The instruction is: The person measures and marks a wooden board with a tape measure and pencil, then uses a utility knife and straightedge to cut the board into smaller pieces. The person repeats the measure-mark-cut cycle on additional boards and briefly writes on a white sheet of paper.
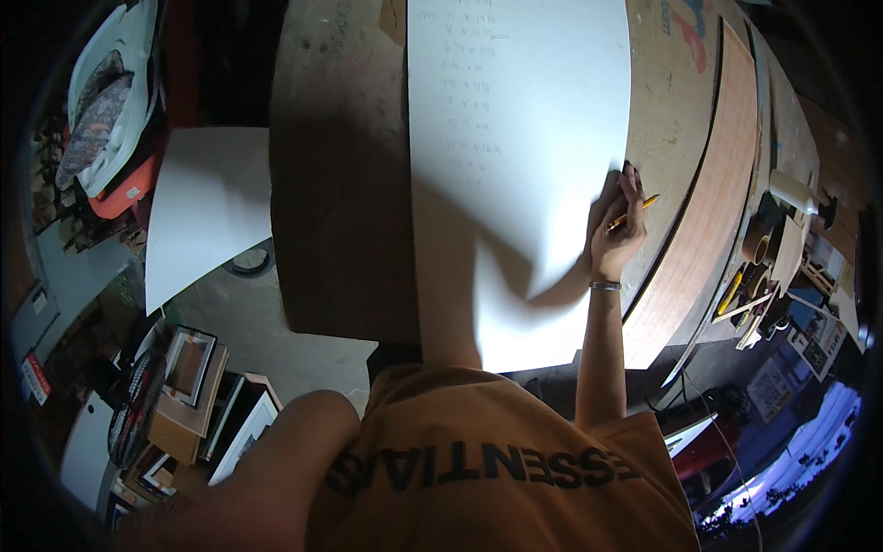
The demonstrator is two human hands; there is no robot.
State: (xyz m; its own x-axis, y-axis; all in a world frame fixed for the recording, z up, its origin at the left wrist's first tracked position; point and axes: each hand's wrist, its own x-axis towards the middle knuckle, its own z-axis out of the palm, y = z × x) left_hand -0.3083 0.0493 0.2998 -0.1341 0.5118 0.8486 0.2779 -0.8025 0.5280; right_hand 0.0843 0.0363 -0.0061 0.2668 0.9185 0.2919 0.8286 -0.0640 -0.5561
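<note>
On my feed, the right hand [618, 241] grips a yellow pencil [649, 201] crosswise at three o'clock on the white sheet [533, 101], perhaps freeing fingertips [631, 182]; left hand unseen, grip unknown.

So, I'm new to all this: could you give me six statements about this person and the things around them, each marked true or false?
1. The right hand holds a yellow pencil. True.
2. A reddish-brown wood strip lies to the right of the long white sheet. True.
3. The long white sheet has no writing on it. False: faint handwriting runs down its upper part.
4. The wristband is on the left wrist. False: the wristband is on the right wrist.
5. The left hand is out of view. True.
6. The picture frames are at the upper right. False: the picture frames are at the lower left.
</note>
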